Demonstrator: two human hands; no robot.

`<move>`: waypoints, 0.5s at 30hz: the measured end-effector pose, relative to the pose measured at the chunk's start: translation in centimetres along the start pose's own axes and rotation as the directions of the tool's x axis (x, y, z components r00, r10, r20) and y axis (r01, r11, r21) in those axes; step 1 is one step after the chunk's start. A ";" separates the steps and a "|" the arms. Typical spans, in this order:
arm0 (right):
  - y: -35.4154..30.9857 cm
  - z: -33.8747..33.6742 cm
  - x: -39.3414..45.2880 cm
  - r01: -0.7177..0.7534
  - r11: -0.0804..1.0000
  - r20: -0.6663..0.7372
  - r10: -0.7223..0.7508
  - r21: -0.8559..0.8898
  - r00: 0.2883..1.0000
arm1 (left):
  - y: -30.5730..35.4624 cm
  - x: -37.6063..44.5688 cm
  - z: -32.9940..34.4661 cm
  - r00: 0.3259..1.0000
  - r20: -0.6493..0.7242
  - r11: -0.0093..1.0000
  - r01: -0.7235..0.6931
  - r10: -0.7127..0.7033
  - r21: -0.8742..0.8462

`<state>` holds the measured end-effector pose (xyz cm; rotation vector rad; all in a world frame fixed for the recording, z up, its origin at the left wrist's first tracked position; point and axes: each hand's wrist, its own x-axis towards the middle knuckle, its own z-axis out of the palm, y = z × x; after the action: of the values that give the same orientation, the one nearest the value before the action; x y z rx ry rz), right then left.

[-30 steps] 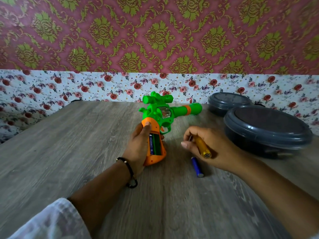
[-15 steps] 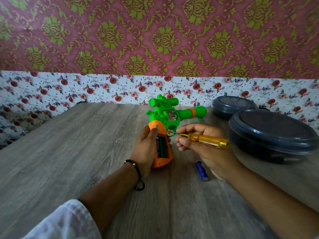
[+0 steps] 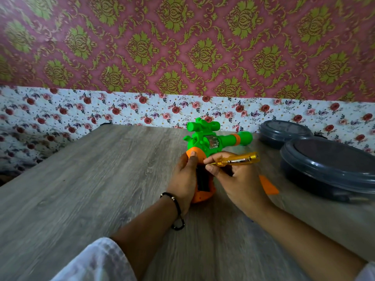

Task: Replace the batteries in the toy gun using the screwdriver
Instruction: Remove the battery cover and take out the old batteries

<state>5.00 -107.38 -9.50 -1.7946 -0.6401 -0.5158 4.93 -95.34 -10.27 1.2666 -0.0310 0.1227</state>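
A green toy gun (image 3: 211,138) with an orange grip lies on the wooden table (image 3: 101,179), barrel pointing right. My left hand (image 3: 185,177) grips the orange handle from the left, thumb near its top. The handle's battery bay (image 3: 202,177) is open and dark. My right hand (image 3: 237,179) holds a yellow transparent screwdriver (image 3: 237,160), its tip pointing left at the top of the bay. An orange battery cover (image 3: 267,185) lies on the table just right of my right hand. The loose blue battery is hidden behind my right hand.
Two dark grey lidded round containers stand at the right: a large one (image 3: 328,169) near the hand and a smaller one (image 3: 284,132) behind it. A floral-papered wall (image 3: 142,110) runs along the table's far edge.
My right hand has swung the screwdriver round and brought it left, over the open battery bay. The loose blue battery is now covered by that hand. The orange cover has come into view.
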 end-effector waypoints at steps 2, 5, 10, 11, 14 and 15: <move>-0.1 0.0 -0.1 0.016 0.999 0.016 -0.016 -0.030 1.000 | 0.1 0.0 0.0 1.000 0.029 1.000 0.010 -0.009 -0.029; -0.3 0.0 0.2 0.057 0.993 0.027 -0.055 -0.103 0.998 | -0.2 0.2 -0.1 0.999 0.001 0.998 0.041 -0.041 -0.042; -0.7 -0.4 1.5 -0.019 0.989 0.094 0.033 -0.147 0.995 | -0.7 0.6 -0.2 0.999 -0.020 0.999 0.047 -0.048 -0.021; -0.9 -0.4 1.9 -0.048 0.986 0.099 0.065 -0.158 0.993 | -0.8 0.8 -0.3 0.999 -0.009 0.999 0.036 -0.036 -0.023; -1.2 -0.2 3.1 -0.165 0.974 0.117 0.184 -0.156 0.976 | -0.9 0.9 -0.4 1.000 0.021 1.000 0.009 -0.008 -0.023; -1.4 -0.2 3.5 -0.204 0.964 0.126 0.227 -0.171 0.966 | -1.0 0.9 -0.4 1.000 0.030 0.999 0.003 -0.002 -0.035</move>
<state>6.72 -106.57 -6.21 -2.0364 -0.5046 -0.2954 5.92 -95.19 -11.22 1.2339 -0.0569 0.1004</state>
